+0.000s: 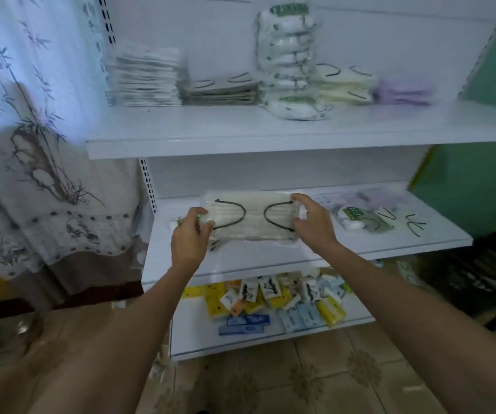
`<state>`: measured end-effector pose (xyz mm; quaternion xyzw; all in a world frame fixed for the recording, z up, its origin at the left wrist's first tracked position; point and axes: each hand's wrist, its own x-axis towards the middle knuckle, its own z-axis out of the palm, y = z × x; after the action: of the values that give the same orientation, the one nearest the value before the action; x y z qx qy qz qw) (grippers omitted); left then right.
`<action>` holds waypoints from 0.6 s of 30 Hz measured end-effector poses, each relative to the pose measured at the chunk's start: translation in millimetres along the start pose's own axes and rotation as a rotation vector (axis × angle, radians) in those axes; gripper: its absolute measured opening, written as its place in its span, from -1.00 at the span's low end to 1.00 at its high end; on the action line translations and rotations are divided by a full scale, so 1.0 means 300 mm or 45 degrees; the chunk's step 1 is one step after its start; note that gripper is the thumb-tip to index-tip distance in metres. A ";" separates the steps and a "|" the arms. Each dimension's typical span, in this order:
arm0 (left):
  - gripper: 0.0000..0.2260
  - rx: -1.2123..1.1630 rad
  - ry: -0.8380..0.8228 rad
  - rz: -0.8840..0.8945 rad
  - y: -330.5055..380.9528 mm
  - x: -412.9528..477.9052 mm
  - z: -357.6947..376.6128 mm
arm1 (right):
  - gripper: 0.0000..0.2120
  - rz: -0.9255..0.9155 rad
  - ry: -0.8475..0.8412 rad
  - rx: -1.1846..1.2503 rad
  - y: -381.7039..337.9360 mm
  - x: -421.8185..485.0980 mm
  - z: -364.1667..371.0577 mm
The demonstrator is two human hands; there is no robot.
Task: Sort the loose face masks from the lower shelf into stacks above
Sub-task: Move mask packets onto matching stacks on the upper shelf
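The left hand (pixel 191 234) has its fingers and thumb curled round the left end of a clear-wrapped packet of cream face masks (pixel 252 218). The right hand (pixel 312 222) pinches the packet's right end in the same way. Two black ear loops show through the wrap. The packet is held level, just above the left part of the lower shelf (pixel 270 258).

To the right on that shelf lie the loose masks (pixel 369 216): lilac, white and cream packets in a jumble, some with black loops. One carries a green label, too blurred to read.

On the upper shelf (pixel 240 127) stand the sorted stacks, left to right:
- a white-and-grey stack (pixel 148 76);
- a low dark grey stack (pixel 223 91);
- a tall, leaning stack of white packets with green labels (pixel 288 61), their print illegible;
- a cream stack (pixel 342 85);
- a lilac stack (pixel 405 91).

Below, the bottom shelf (pixel 270 342) holds small yellow, white and blue packets (pixel 270 300); the blue ones bear writing I cannot make out.

A sheer curtain (pixel 31 144) printed with bamboo hangs to the left. A green wall (pixel 495 85) and a black crate (pixel 495 270) are on the right.
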<state>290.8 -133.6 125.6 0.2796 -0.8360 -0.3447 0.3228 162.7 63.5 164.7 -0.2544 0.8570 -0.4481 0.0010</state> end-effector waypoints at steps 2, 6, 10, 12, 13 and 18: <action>-0.79 -0.015 -0.018 0.025 0.113 -0.028 0.005 | -0.48 0.002 0.098 -0.006 -0.026 -0.040 -0.096; -0.72 -0.087 -0.100 0.104 0.325 -0.035 0.027 | -0.51 0.022 0.323 -0.101 -0.054 -0.073 -0.279; -0.60 -0.216 -0.155 0.242 0.500 0.018 0.046 | -0.56 -0.002 0.522 -0.128 -0.106 -0.066 -0.449; -0.59 -0.243 -0.166 0.274 0.569 0.053 0.035 | -0.58 -0.012 0.565 -0.144 -0.150 -0.040 -0.501; -0.58 -0.245 -0.159 0.288 0.593 0.073 0.023 | -0.59 -0.010 0.574 -0.162 -0.172 -0.019 -0.518; -0.43 -0.178 -0.106 0.329 0.593 0.198 -0.076 | -0.61 -0.101 0.487 -0.263 -0.268 0.126 -0.509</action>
<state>226.1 -75.8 293.3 0.1319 -0.8516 -0.3690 0.3482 129.8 126.5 326.4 -0.1971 0.8722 -0.3978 -0.2053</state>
